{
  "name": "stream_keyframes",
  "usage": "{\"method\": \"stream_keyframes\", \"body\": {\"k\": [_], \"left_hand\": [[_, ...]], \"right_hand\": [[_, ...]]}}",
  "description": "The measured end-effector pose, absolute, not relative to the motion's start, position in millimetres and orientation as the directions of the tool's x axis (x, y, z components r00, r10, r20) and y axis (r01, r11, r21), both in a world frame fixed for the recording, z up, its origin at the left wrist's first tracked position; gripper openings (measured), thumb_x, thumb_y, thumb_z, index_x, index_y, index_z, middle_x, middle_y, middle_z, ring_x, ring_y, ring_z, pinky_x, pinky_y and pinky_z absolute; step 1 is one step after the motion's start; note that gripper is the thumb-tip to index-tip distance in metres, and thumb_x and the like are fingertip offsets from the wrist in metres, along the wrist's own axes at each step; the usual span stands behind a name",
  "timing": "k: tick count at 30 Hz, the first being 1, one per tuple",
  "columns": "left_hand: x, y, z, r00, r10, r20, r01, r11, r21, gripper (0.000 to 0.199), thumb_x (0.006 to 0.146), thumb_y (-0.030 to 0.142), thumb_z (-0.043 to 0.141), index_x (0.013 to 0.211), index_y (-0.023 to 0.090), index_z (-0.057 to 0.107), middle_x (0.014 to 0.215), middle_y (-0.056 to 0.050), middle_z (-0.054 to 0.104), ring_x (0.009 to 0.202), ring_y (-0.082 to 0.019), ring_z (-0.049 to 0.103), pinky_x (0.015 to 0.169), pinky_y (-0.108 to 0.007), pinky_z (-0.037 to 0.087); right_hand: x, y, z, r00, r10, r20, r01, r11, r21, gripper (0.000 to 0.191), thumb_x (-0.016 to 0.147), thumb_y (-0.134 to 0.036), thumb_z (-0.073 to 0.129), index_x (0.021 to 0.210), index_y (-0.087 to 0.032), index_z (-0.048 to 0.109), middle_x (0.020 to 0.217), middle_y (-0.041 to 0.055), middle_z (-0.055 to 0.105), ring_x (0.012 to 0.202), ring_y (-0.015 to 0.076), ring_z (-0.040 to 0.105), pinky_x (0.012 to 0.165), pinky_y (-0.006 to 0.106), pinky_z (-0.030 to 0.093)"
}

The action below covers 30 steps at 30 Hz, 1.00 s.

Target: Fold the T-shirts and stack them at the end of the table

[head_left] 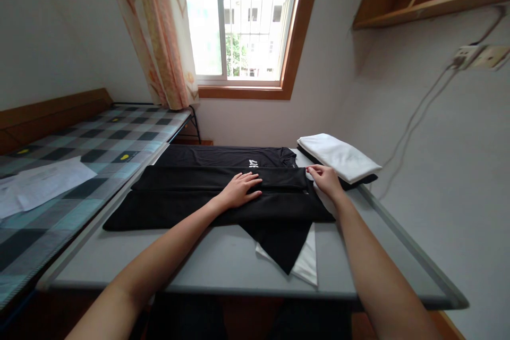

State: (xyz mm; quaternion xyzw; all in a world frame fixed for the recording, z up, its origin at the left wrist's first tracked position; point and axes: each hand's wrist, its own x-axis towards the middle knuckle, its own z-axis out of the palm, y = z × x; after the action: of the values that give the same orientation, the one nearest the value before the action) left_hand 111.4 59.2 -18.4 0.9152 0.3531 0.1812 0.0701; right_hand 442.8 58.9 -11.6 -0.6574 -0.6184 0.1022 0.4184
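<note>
A black shirt [159, 210] lies spread sideways on the grey table [223, 265], its far side folded over toward the middle in a long strip. White lettering shows partly beyond the fold. My left hand [240, 189] rests flat on the folded strip, fingers spread. At the strip's right end, my right hand [324, 178] pinches the edge of the black cloth between thumb and fingers. One black sleeve hangs toward the table's near edge, with a piece of white cloth [306, 263] showing from under it.
Folded white cloth [338, 156] on top of black cloth sits at the table's back right, by the wall. A bed with a checkered cover [79, 143] and papers [43, 183] stands left. Cables hang on the right wall below a shelf [430, 10].
</note>
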Motion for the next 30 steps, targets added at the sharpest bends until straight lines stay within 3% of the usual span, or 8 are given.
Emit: {"method": "stream_keyframes", "body": {"k": [5,11,16,21,24,26,30], "left_hand": [[74,69,-8,0.663,0.679,0.315,0.637,-0.733,0.239,0.046,0.095,0.049,0.048,0.132,0.024,0.059,0.142,-0.008,0.054,0.135,-0.024,0.045,0.114,-0.04,0.034],[-11,79,-11,0.444,0.871,0.212,0.88,-0.468,0.08,0.062,0.094,0.058,0.04,0.151,0.034,0.032,0.161,-0.004,0.021,0.149,-0.033,0.011,0.117,-0.061,0.009],[-40,85,-20,0.288,0.957,0.043,0.949,-0.292,0.117,0.065,0.094,0.064,0.029,0.151,0.033,0.031,0.16,-0.007,0.024,0.148,-0.035,0.015,0.114,-0.064,0.013],[-34,84,-19,0.291,0.956,0.051,0.943,-0.295,0.155,0.067,0.093,0.065,0.03,0.151,0.031,0.033,0.161,-0.007,0.023,0.148,-0.035,0.013,0.114,-0.063,0.013],[-41,77,-12,0.257,0.961,0.103,0.942,-0.273,0.194,0.062,0.096,0.06,0.028,0.148,0.028,0.037,0.159,-0.007,0.028,0.147,-0.031,0.021,0.115,-0.056,0.02],[-55,70,-5,0.197,0.968,0.158,0.957,-0.225,0.183,0.057,0.095,0.056,0.035,0.143,0.026,0.047,0.154,-0.007,0.039,0.141,-0.028,0.034,0.113,-0.047,0.03],[-101,51,10,0.028,0.978,0.205,0.992,-0.052,0.117,0.041,0.09,0.047,0.045,0.113,0.021,0.067,0.119,-0.008,0.067,0.108,-0.024,0.062,0.092,-0.033,0.047]], "right_hand": [[440,57,-10,0.161,0.897,0.411,0.779,0.14,-0.611,0.032,0.078,-0.043,0.053,0.081,-0.02,0.075,0.082,0.0098,0.077,0.074,0.0258,0.071,0.074,0.036,0.055],[438,62,-18,0.154,0.895,0.419,0.825,0.117,-0.553,0.031,0.078,-0.042,0.052,0.079,-0.021,0.075,0.084,0.0111,0.076,0.077,0.0275,0.071,0.076,0.038,0.054],[434,62,-21,0.11,0.915,0.389,0.853,0.114,-0.509,0.034,0.08,-0.041,0.05,0.084,-0.019,0.075,0.088,0.0125,0.074,0.082,0.0277,0.069,0.081,0.04,0.053],[430,63,-26,-0.052,0.859,0.51,0.906,0.255,-0.338,0.036,0.085,-0.039,0.048,0.1,-0.019,0.074,0.111,0.0141,0.068,0.105,0.0305,0.062,0.097,0.046,0.047],[429,65,-33,-0.147,0.862,0.485,0.923,0.296,-0.246,0.041,0.085,-0.044,0.052,0.114,-0.023,0.07,0.124,0.0135,0.062,0.115,0.033,0.057,0.1,0.05,0.045],[430,67,-39,-0.165,0.88,0.445,0.932,0.286,-0.221,0.044,0.084,-0.046,0.054,0.119,-0.025,0.068,0.127,0.0138,0.061,0.116,0.0342,0.055,0.099,0.051,0.045],[435,71,-48,-0.157,0.904,0.398,0.933,0.268,-0.24,0.046,0.084,-0.048,0.053,0.121,-0.025,0.067,0.125,0.0143,0.061,0.116,0.0339,0.056,0.1,0.05,0.045]]}}
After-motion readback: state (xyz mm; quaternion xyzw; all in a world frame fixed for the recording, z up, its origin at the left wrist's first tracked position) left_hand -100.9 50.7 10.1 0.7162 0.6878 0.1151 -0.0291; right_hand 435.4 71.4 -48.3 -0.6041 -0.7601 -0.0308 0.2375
